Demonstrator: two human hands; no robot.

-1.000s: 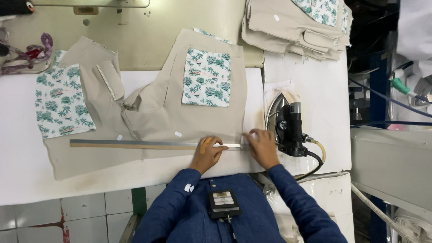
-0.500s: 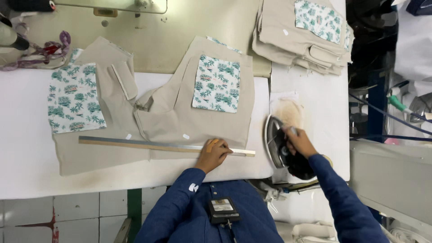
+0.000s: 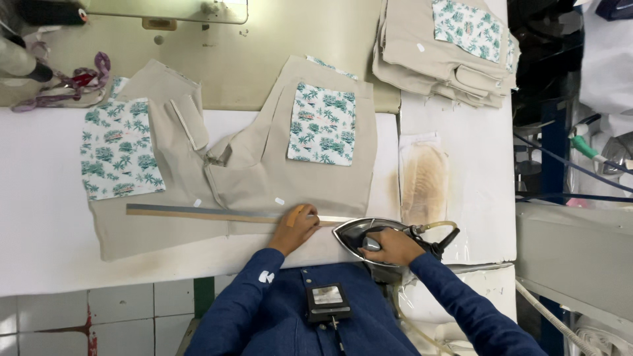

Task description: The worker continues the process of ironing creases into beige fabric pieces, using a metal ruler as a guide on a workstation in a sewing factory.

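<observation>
A beige garment piece with two leaf-print pockets lies flat on the white pressing table. A long metal ruler rests across its lower hem. My left hand presses down on the ruler's right end. My right hand grips the handle of a dark steam iron, which sits at the near table edge just right of the ruler, its tip pointing left toward my left hand.
A scorched iron rest pad lies on the white board to the right. A stack of similar beige pieces sits at the far right. A sewing machine base and purple straps are at the back left. Cables run on the right.
My right hand left the ruler, took hold of the iron on its pad, and brought it left and nearer, to the fabric's edge. My left hand stayed on the ruler.
</observation>
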